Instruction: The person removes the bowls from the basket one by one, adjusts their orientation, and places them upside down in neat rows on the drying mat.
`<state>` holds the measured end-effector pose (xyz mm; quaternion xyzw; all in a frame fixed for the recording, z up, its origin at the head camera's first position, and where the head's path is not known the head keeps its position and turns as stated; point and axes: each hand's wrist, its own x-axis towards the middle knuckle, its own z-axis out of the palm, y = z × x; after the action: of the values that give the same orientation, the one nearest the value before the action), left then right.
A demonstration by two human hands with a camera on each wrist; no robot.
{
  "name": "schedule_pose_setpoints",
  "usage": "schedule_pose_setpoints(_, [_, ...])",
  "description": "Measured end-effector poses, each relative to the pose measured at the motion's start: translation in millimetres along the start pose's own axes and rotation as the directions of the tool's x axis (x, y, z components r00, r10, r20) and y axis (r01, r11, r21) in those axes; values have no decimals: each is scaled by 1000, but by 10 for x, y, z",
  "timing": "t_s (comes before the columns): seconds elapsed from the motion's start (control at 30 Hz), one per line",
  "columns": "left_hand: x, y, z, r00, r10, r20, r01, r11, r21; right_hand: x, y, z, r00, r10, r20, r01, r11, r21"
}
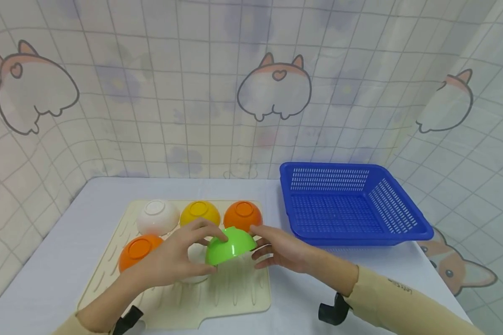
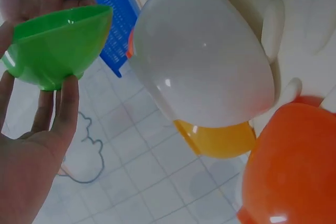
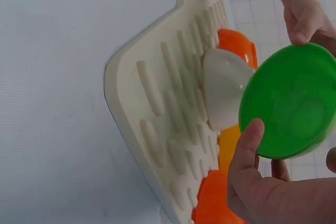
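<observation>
My left hand grips a green bowl, thumb on one side and fingers on the other, and holds it tilted above a cream ridged drying mat. In the left wrist view the fingers support the bowl's foot. My right hand is at the bowl's right rim, fingers extended and loosely spread. The right wrist view looks into the green bowl, with a right fingertip overlapping its edge. Behind it, partly hidden, a white bowl sits upside down on the mat.
Other upturned bowls stand on the mat: white, yellow, orange along the back, and another orange bowl at front left. A blue plastic basket stands at the right on the white-covered table. A patterned curtain hangs behind.
</observation>
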<state>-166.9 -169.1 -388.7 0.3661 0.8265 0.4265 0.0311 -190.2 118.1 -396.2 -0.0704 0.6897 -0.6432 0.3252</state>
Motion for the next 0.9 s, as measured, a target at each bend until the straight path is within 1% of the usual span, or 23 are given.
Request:
schedule_pose_setpoints(0.07, [-9, 12, 25, 998, 61, 5, -61, 992, 112, 7, -2, -10, 1000, 3, 7, -3, 1000, -9])
schedule_pose_setpoints(0.1, [-11, 16, 40, 995, 96, 9, -96, 981, 170, 11, -4, -15, 1000, 5, 11, -4, 1000, -13])
schedule_pose_setpoints(0.17, [-11, 28, 73, 986, 167, 19, -166, 948, 271, 16, -7, -24, 1000, 8, 15, -8, 1000, -18])
schedule_pose_setpoints(0.27, [0, 42, 130, 963, 264, 48, -262, 886, 383, 19, -3, -32, 1000, 16, 20, -15, 1000, -20])
schedule_pose_setpoints(0.37, [17, 55, 177, 937, 341, 78, -337, 819, 465, 17, 4, -34, 1000, 19, 25, -18, 1000, -22])
schedule_pose_setpoints(0.47, [33, 70, 209, 907, 405, 115, -399, 742, 538, 14, 9, -33, 999, 24, 31, -23, 1000, -21])
schedule_pose_setpoints(0.57, [42, 83, 240, 882, 446, 153, -439, 657, 612, 15, 7, -32, 999, 28, 30, -28, 1000, -14])
schedule_pose_setpoints(0.63, [38, 81, 260, 872, 456, 178, -452, 609, 652, 16, 4, -32, 999, 31, 28, -31, 1000, -4])
schedule_pose_setpoints(0.7, [32, 69, 278, 864, 461, 202, -463, 569, 680, 17, 3, -31, 999, 33, 26, -33, 999, 5])
schedule_pose_setpoints(0.73, [30, 61, 288, 860, 464, 214, -469, 551, 690, 17, 4, -31, 999, 34, 25, -35, 999, 8])
schedule_pose_setpoints(0.77, [28, 51, 297, 857, 466, 222, -474, 540, 695, 16, 7, -31, 999, 36, 22, -36, 999, 9])
schedule_pose_setpoints(0.9, [36, 13, 330, 839, 487, 242, -497, 505, 706, 10, 19, -26, 999, 32, 3, -32, 999, -1])
